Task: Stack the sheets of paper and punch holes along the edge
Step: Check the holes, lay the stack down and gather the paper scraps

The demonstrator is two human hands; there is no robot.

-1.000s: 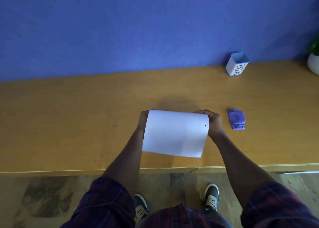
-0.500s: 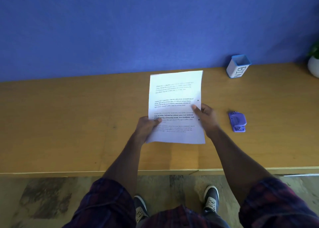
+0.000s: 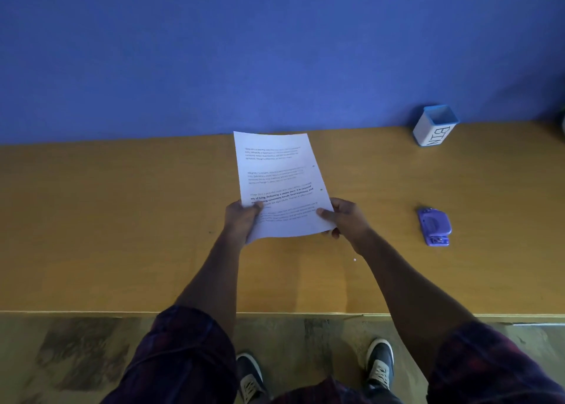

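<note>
A white stack of printed paper [image 3: 278, 174] is held just above the wooden table [image 3: 122, 220], printed side up, its far edge near the blue wall. Small punched holes show along its right edge. My left hand [image 3: 241, 220] grips the near left corner, thumb on top. My right hand [image 3: 345, 217] grips the near right corner, thumb on the page. A purple hole punch [image 3: 434, 226] lies on the table to the right of my right hand, apart from it.
A white and blue cup marked BIN [image 3: 434, 126] stands at the back right against the blue wall [image 3: 275, 52]. The table's front edge [image 3: 91, 313] runs across below my forearms; floor and my shoes show beneath it.
The paper was held curled with its blank side toward me; it has been flipped and laid out flat, printed side up, extending away toward the wall. Both hands now hold its near corners.
</note>
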